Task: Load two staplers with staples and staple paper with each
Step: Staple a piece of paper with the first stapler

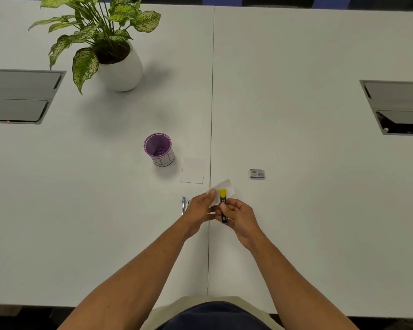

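Yellow-tipped stapler [223,206] sits in our right hand's [241,214] grip at lower centre, left hand [199,208] pinching paper [221,190] into it; next, we squeeze.

An office: white desks [296,67] with cable hatches [22,96], potted plant [105,44].

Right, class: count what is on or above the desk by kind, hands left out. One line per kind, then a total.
Staplers: 2, a black and yellow stapler held, a blue stapler on the desk
Paper pieces: 2, paper slip, paper square
Staple box: 1
Purple cup: 1
Potted plant: 1
Total: 7
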`<act>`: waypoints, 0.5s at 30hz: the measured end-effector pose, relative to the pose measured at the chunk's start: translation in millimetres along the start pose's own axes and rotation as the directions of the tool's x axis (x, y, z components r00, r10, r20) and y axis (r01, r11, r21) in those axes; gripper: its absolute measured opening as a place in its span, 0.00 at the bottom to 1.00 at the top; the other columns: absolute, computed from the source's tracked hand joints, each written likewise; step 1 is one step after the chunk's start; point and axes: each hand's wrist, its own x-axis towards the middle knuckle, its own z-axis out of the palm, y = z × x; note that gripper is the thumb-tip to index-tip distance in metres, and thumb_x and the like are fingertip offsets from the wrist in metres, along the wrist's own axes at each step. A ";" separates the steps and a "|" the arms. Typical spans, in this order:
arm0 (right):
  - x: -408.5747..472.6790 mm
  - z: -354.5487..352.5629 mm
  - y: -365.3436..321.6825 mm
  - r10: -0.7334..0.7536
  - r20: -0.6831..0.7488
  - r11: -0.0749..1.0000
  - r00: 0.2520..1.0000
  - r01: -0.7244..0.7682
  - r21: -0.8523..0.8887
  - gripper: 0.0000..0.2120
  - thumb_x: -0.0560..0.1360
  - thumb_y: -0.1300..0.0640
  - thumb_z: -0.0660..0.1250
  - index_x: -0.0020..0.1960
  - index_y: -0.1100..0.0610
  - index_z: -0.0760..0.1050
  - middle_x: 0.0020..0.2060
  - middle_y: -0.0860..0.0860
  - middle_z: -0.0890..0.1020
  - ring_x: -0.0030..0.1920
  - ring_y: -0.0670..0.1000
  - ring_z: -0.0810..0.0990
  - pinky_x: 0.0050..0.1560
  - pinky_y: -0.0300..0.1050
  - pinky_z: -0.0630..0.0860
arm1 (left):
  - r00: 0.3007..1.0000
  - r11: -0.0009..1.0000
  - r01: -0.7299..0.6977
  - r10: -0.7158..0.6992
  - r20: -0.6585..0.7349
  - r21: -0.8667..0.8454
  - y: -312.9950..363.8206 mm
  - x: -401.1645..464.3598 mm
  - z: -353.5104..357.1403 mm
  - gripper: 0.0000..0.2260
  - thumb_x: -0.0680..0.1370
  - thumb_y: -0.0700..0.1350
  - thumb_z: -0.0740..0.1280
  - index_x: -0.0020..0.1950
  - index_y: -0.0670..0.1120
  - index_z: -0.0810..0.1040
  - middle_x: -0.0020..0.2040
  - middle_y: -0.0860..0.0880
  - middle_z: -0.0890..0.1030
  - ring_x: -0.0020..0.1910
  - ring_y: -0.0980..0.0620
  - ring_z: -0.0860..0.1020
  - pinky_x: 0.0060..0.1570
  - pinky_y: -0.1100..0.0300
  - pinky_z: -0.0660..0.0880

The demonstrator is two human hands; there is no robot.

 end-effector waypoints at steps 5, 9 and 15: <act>7.1 -9.9 3.2 0.004 -0.150 0.999 0.989 0.002 0.043 0.10 0.75 0.61 0.71 0.55 0.60 0.78 0.46 0.57 0.85 0.43 0.54 0.85 0.43 0.45 0.83 | 0.995 1.000 -0.015 0.015 -0.097 -0.007 6.6 4.5 -5.0 0.21 0.82 0.54 0.58 0.70 0.43 0.71 0.62 0.42 0.79 0.57 0.44 0.81 0.57 0.45 0.79; 17.4 -19.2 13.8 -0.104 -0.327 0.946 0.939 -0.008 -0.324 0.09 0.72 0.57 0.74 0.51 0.59 0.79 0.40 0.53 0.84 0.39 0.53 0.84 0.41 0.44 0.82 | 0.987 1.000 -0.026 0.024 -0.156 -0.014 7.5 7.6 -13.6 0.19 0.82 0.53 0.60 0.67 0.43 0.74 0.59 0.42 0.80 0.53 0.46 0.83 0.47 0.52 0.81; 28.2 -24.0 26.3 -0.310 -0.344 0.606 0.886 -0.095 -0.790 0.09 0.73 0.53 0.71 0.46 0.58 0.77 0.41 0.53 0.83 0.39 0.55 0.80 0.38 0.43 0.70 | 0.978 0.999 -0.042 0.045 -0.205 0.017 5.9 7.5 -25.6 0.12 0.82 0.50 0.61 0.58 0.46 0.78 0.53 0.44 0.82 0.47 0.48 0.83 0.47 0.52 0.81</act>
